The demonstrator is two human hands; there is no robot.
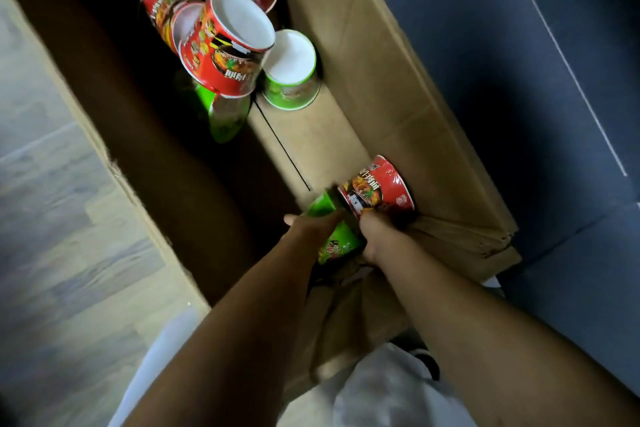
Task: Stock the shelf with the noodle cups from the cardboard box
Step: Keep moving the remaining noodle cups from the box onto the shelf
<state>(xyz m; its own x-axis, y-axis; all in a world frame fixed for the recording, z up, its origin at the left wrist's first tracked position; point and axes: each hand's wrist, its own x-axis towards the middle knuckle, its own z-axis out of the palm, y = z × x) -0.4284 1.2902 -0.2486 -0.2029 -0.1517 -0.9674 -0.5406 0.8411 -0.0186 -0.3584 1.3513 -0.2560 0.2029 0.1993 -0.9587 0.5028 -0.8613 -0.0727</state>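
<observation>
We see pale grey wood-plank flooring [45, 218] on the left, a dark navy blue flat panel [502, 62] with a thin white line on the right, white cloth garment [381, 392] at bottom edge

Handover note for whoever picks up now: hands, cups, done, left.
Left hand: reaching into the cardboard box, on the near green cup; grip is blurred, cannot confirm.
Right hand: on the near red cup, fingers curled at its lower edge.
Both cups are still inside the box, at its near end.
At the far end lie more: three red cups and two green cups, tumbled.
Done: cannot tell, no shelf in view.
Left: lift these two out, shelve them, then clear the far pile.
</observation>
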